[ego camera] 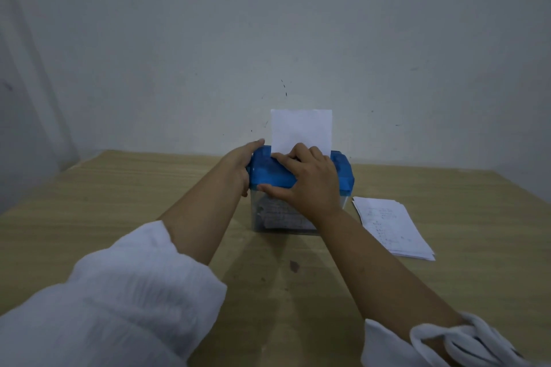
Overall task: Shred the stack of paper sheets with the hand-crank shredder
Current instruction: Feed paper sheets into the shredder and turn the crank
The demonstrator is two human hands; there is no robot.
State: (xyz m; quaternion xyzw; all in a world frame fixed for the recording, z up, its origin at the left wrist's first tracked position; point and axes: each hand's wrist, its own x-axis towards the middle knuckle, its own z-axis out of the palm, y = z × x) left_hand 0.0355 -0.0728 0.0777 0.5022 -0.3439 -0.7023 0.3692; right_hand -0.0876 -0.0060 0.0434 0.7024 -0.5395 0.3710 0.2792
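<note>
Faint marks on the stack of paper sheets (pixel 390 226) are too small to read.

I counted two hands, a left hand (pixel 238 165) and a right hand (pixel 308 180), their fingers on one shredder (pixel 268 174). One sheet (pixel 301 128) stood just behind the right fingers, one paper stack (pixel 390 226) lay to their right, and one table (pixel 119 202) was beneath.
</note>
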